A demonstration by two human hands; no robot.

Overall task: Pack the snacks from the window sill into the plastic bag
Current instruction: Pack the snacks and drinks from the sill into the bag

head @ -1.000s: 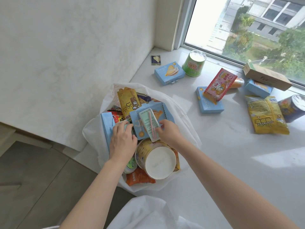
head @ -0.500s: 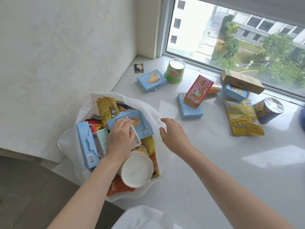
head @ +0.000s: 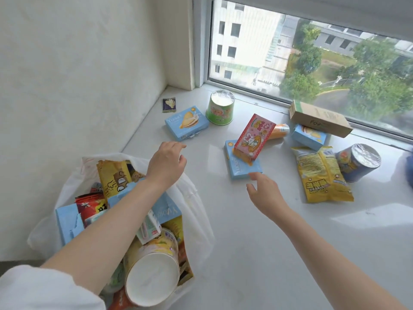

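"YUOKO" — on blue box [head: 187,122] and bagged blue box [head: 165,210]

A smooth, glossy white stone-like finish is shown by the window sill [head: 257,220]. The plastic bag [head: 196,211] at its left edge is thin, translucent white film. Glossy foil is seen on the yellow snack packet [head: 321,175], crinkled foil on the blue cup's lid [head: 365,154], and matt cardboard on the brown box [head: 319,118].

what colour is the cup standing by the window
Green, with a silvery foil lid: the cup. It shows best in the head view.
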